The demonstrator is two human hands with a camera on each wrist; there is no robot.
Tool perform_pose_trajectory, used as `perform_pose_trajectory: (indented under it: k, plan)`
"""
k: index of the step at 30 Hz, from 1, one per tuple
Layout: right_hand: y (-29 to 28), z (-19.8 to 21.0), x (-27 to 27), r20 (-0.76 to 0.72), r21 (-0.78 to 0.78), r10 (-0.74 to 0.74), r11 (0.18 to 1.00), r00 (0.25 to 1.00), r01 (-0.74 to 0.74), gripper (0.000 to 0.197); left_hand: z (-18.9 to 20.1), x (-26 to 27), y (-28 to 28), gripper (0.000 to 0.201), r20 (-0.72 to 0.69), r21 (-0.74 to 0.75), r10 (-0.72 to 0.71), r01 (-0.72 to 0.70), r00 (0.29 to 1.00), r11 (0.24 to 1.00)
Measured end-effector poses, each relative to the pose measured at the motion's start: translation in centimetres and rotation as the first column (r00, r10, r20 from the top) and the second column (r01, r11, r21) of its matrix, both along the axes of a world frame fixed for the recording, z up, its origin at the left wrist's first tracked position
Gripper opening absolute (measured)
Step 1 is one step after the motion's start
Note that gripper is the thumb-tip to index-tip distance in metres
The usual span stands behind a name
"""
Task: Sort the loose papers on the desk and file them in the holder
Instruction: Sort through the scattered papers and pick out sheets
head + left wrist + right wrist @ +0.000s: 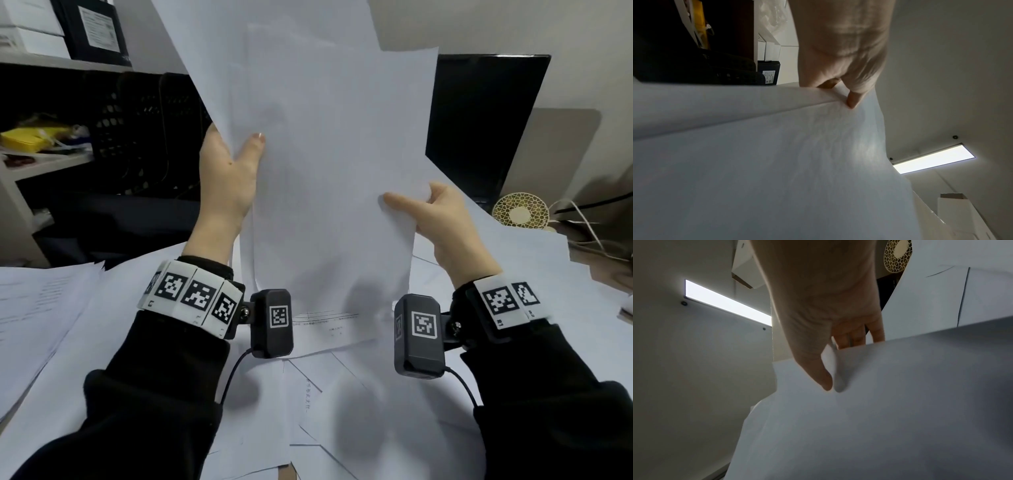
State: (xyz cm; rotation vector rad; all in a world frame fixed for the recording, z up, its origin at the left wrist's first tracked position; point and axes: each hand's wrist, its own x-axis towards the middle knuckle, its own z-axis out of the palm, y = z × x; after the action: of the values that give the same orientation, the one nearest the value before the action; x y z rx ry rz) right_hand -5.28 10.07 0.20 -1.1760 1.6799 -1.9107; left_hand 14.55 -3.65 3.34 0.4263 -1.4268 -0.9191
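Note:
I hold a bunch of white sheets [325, 164] upright above the desk, blank sides toward me. My left hand [229, 171] grips their left edge, thumb in front and fingers hidden behind; the left wrist view shows the same sheets [777, 162] pinched by that hand [840, 69]. My right hand [438, 219] pinches the right edge lower down, thumb on the front; its thumb [818, 369] presses the paper [879, 402] in the right wrist view. More loose printed papers [325, 394] lie overlapping across the desk below. A black mesh file holder [144, 133] stands at the back left.
A dark monitor [486, 126] stands at the back right, with a small cream fan [520, 210] and cables beside it. Shelves at the left carry white boxes [30, 27], a black box [96, 31] and a yellow item [34, 137].

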Motion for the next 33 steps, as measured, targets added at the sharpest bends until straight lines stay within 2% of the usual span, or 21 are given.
perform_pose_trajectory:
  k: [4,8,11,14,18,20,22,25,28,31,33]
  plan:
    - [-0.3,-0.1,-1.0,-0.017,-0.036,-0.158,0.987,0.987,0.157,0.056,0.2,0.1,0.1,0.031,-0.014,-0.005,-0.017,0.017,1.0,1.0]
    - [-0.5,-0.3,-1.2,0.007,-0.061,-0.144,0.988,0.99,0.144,0.065,0.3,0.1,0.6,0.032,0.011,-0.019,-0.086,0.086,0.996,0.996]
    - [-0.9,-0.7,-0.8,0.01,-0.032,-0.058,0.998,0.998,0.058,0.059,0.2,0.0,0.6,0.029,0.039,-0.015,-0.123,0.124,0.992,0.992]
    - [-1.2,-1.0,-0.7,-0.014,-0.015,-0.049,0.999,0.999,0.049,0.033,0.0,0.1,0.5,0.014,0.083,0.022,-0.173,0.171,0.981,0.985]
    - [-1.3,-1.2,-0.5,0.011,-0.039,-0.034,0.999,0.999,0.034,0.029,-0.1,0.4,0.4,0.051,0.184,0.026,-0.195,0.193,0.963,0.981]
    - [-1.3,-1.2,-0.2,0.01,-0.049,-0.037,0.998,0.999,0.037,0.037,-0.2,0.5,0.3,0.053,0.206,0.021,-0.171,0.17,0.964,0.985]
    - [-1.3,-1.2,0.0,0.017,-0.041,-0.029,0.999,0.999,0.03,0.042,-0.4,0.6,0.1,0.046,0.201,0.015,-0.149,0.149,0.968,0.989]
    - [-1.3,-1.4,-0.1,0.045,-0.034,-0.015,0.999,0.999,0.016,0.032,-0.5,0.9,0.2,0.038,0.179,0.018,-0.134,0.133,0.975,0.991]
    - [-1.4,-1.8,-0.2,0.069,0.034,0.063,0.997,0.996,-0.065,0.038,-0.1,1.3,0.2,0.038,0.102,0.024,-0.124,0.122,0.987,0.992]
    - [-1.2,-1.9,0.5,-0.012,0.146,0.147,0.979,0.989,-0.143,0.027,0.3,1.8,0.1,0.042,0.044,-0.006,-0.069,0.07,0.997,0.998]
    - [-1.0,-1.3,1.1,-0.063,0.131,0.133,0.984,0.989,-0.124,0.021,0.4,2.1,0.0,0.038,0.032,-0.009,-0.021,0.021,0.999,1.0]
